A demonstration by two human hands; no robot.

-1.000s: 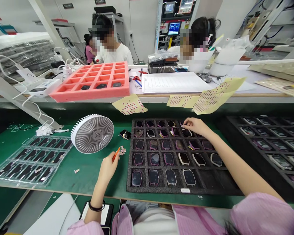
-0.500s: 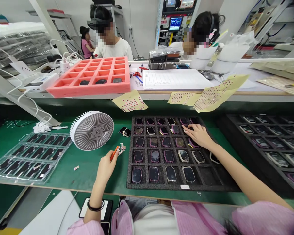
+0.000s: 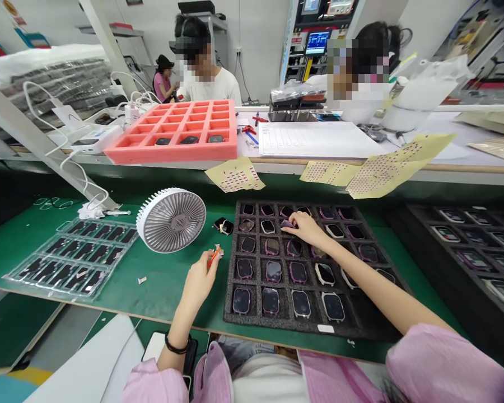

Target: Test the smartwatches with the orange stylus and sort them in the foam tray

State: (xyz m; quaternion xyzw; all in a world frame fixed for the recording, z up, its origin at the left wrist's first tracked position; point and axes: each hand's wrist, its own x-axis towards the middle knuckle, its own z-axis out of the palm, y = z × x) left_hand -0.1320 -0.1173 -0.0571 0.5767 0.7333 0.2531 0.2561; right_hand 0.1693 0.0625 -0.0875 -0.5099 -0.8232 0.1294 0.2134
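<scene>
My left hand [image 3: 198,280] is closed around a slim orange tool [image 3: 212,259], whose exact kind I cannot make out. The tool's tip is beside a small pile of pale tabs [image 3: 219,250] on the green bench. My right hand [image 3: 309,229] reaches over the black foam tray [image 3: 273,326], its fingertips closed on a purple-edged smartwatch [image 3: 288,224] in the second row from the back. Rows of watch faces with purple or silver frames lie in the tray's compartments; my right hand and forearm cover some of them.
A white fan [image 3: 172,221] stands left of the tray, with loose watch parts [image 3: 224,225] nearby. Farther left lies a clear plastic tray [image 3: 73,257] of dark pieces. Another black tray [image 3: 428,263] is at right. A pink foam tray [image 3: 172,151] sits on the shelf; two co-workers sit behind.
My right hand has moved left across the tray, from its right-hand columns to a watch in the third column. My left hand still holds the orange tool near the tabs. The view has shifted slightly.
</scene>
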